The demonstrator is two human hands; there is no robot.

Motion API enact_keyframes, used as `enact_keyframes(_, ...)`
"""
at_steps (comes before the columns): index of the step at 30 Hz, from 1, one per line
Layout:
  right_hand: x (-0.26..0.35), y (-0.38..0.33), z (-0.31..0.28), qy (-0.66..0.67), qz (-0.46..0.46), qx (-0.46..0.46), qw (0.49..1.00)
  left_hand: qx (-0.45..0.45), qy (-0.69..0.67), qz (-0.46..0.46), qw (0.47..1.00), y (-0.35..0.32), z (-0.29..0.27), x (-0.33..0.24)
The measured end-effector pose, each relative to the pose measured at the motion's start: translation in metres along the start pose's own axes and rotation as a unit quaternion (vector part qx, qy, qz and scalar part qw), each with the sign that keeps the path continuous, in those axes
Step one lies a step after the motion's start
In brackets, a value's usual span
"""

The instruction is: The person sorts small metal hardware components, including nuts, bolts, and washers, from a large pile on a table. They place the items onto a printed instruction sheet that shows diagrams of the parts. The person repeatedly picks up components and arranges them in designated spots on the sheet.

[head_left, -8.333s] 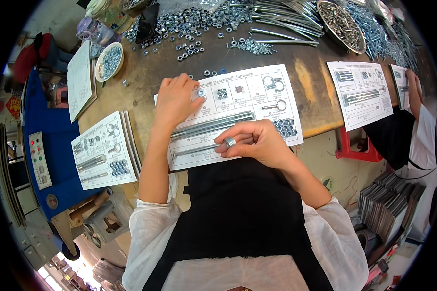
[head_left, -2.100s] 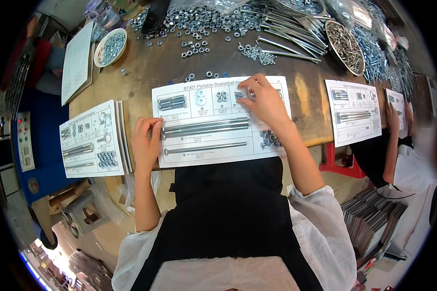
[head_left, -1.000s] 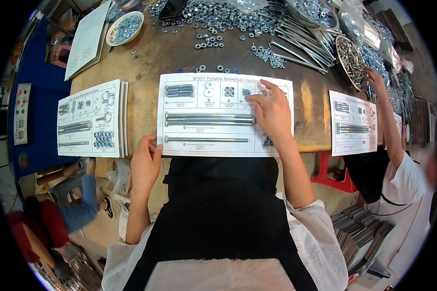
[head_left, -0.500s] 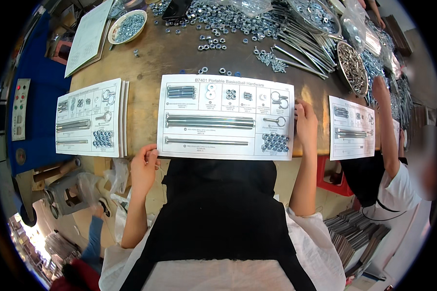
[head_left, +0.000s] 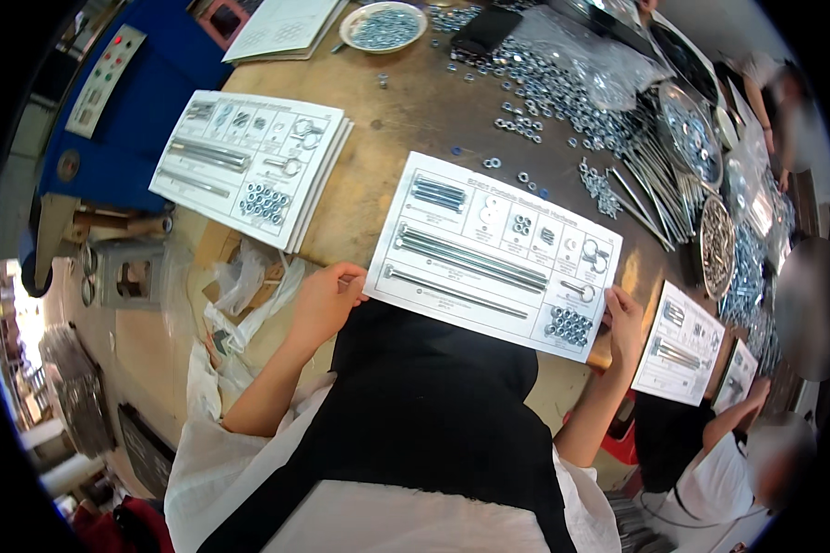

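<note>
A white printed card (head_left: pixel 470 313) with pictures of bolts, nuts, washers and ring pins lies tilted at the table's front edge, partly over my black apron (head_left: pixel 424 387). My left hand (head_left: pixel 332 297) pinches its lower left corner between thumb and fingers. At the opposite end my right hand (head_left: pixel 623 323) is closed on the card's right edge, with some fingertips hidden behind it. Several loose nuts (head_left: pixel 523 177) lie just beyond the card's far edge. To the left, a stack of similar cards (head_left: pixel 249 175) rests on the table.
Farther back are a bowl of small metal parts (head_left: pixel 385 28), a black phone (head_left: pixel 486 30), heaped nuts (head_left: pixel 572 106), long bolts (head_left: pixel 659 189) and a tray of screws (head_left: pixel 717 244). At right, a co-worker's hand (head_left: pixel 756 392) is near another card (head_left: pixel 679 346). A blue machine (head_left: pixel 157 83) stands left.
The whole view has swung, so the table and cards now appear slanted and shifted. Both my hands still hold the card. At right, the co-worker's arm has moved down toward a card.
</note>
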State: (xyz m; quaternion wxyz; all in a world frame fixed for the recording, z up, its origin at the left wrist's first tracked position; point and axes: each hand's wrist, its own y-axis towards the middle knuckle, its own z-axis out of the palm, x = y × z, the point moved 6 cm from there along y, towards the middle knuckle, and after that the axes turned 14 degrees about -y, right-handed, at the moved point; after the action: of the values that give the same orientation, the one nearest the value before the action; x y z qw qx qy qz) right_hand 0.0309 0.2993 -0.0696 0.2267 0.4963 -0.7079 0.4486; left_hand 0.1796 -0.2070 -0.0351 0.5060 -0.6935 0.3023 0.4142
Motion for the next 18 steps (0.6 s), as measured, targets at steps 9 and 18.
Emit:
enact_keyframes(9,0.004,0.011,0.006,0.076,-0.02,0.057,0.995,0.059,-0.151,0.015,0.987,0.004,-0.001,0.011)
enact_keyframes(18,0.087,0.004,0.019,0.083,-0.085,0.052,0.992,-0.01,-0.225,0.054,0.973,-0.015,-0.042,-0.02)
